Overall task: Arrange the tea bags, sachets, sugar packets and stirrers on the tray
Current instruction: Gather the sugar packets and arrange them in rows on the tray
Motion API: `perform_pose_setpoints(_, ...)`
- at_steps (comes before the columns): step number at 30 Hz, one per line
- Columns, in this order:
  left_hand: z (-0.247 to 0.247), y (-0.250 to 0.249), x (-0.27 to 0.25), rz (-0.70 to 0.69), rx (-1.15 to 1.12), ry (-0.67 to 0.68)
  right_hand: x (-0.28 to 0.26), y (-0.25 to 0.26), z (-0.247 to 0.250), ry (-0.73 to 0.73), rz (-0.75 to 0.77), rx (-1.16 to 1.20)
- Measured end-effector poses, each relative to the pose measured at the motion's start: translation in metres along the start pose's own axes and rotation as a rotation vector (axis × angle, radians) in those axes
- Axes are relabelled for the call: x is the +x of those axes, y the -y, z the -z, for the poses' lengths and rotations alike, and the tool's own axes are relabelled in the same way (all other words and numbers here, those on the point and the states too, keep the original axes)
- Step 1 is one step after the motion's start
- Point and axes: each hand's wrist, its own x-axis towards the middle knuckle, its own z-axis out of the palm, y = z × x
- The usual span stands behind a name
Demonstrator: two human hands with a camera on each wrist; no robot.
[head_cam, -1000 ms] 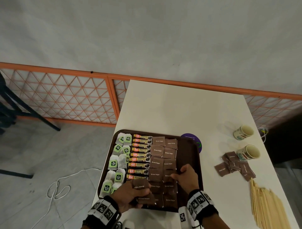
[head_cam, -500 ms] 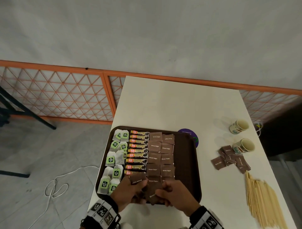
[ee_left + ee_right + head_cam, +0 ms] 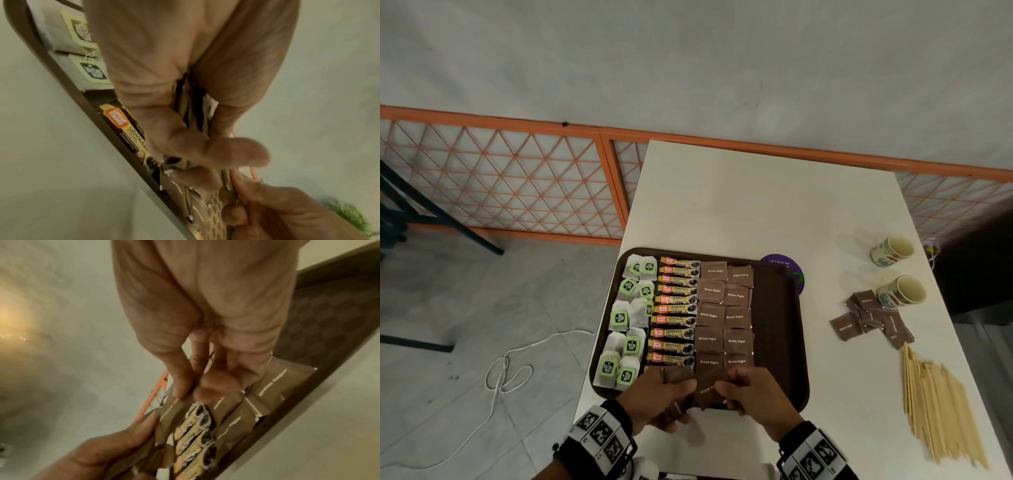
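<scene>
A dark brown tray point(image 3: 777, 329) lies on the white table with green-tagged tea bags point(image 3: 631, 320) down its left side. Beside them runs a column of coffee sachets point(image 3: 674, 310), then two columns of brown sugar packets point(image 3: 724, 315). My left hand point(image 3: 657, 399) grips a stack of brown sugar packets point(image 3: 678, 377) over the tray's near edge; their edges show between thumb and fingers point(image 3: 191, 105). My right hand point(image 3: 753, 397) pinches one brown packet point(image 3: 707, 390) from that stack. Wooden stirrers point(image 3: 938, 407) lie on the table at the right.
A loose pile of brown sugar packets point(image 3: 869, 318) sits right of the tray beside two paper cups point(image 3: 900, 291). A purple round coaster point(image 3: 787, 265) peeks from under the tray's far right corner. An orange lattice fence point(image 3: 517, 185) and a white cable point(image 3: 510, 373) lie left.
My right hand came back from the packet columns to the near edge and met my left hand, where it now pinches a packet from the stack. The view shifted slightly.
</scene>
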Motion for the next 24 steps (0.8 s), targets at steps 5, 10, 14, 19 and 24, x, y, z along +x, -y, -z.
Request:
perform_pose_setpoints(5, 0.016, 0.0, -0.004, -0.029, -0.152, -0.071, 0.033, -0.014, -0.001, -0.219, -0.012, -0.173)
perform_pose_setpoints(10, 0.043, -0.005, -0.013, -0.001, -0.242, -0.066, 0.047, -0.015, -0.012, -0.337, -0.088, -0.157)
perform_pose_setpoints(14, 0.055, -0.008, -0.016, 0.035, -0.34, -0.004, 0.049, -0.014, -0.018, -0.402, -0.098, -0.316)
perform_pose_setpoints(19, 0.047, -0.02, -0.016, 0.019, -0.322, 0.08, 0.032, 0.005, -0.016, -0.411, 0.029, -0.346)
perform_pose_setpoints(24, 0.024, -0.03, -0.008, -0.027, -0.103, 0.158, 0.0, 0.037, -0.014, -0.089, 0.303, -0.248)
